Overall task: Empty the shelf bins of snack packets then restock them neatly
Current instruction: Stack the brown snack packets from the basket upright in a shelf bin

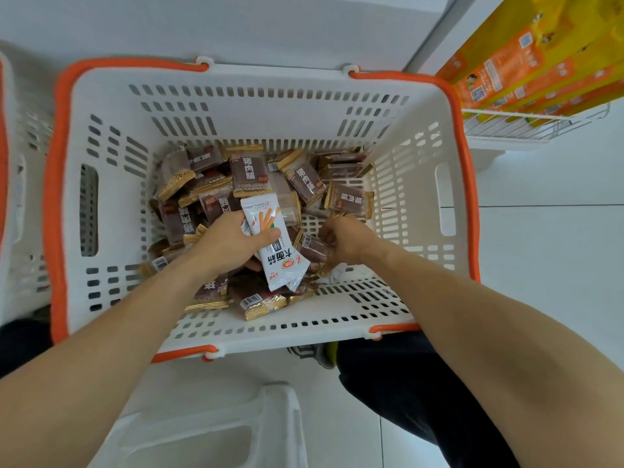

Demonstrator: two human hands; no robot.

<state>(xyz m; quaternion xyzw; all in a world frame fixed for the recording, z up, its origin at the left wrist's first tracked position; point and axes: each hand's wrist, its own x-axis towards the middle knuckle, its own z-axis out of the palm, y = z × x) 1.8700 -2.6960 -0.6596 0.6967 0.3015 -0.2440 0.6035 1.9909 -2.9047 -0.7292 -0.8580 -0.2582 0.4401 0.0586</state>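
Item: white slotted plastic basket with orange rim handles [101,106], standing on a pale floor. Contents: a loose heap of brown-and-gold foil pork jerky packets [251,173], spread from the far wall across the basket bottom to the near wall, thinner toward the right wall.

Left hand [229,244] — fingers and thumb closed round a small stack of white elongated snack-stick packets [273,244], held above the heap near the middle of the basket. Right hand [347,241] — fingers curled down into the heap by the near right corner; it seems to be gathering brown packets, though exactly what it grips cannot be told.

Adjacent: a white plastic shelf bin [216,430] just outside the basket's near edge; orange-yellow cartons on a white wire shelf [526,79] beyond the far right corner.

Handling note, as judgement: the step looks like sorting by kind. Keep the white packets squared in one stack, faces aligned, and lift out stray ones before scooping the brown — mixed handfuls would spoil neat restocking.
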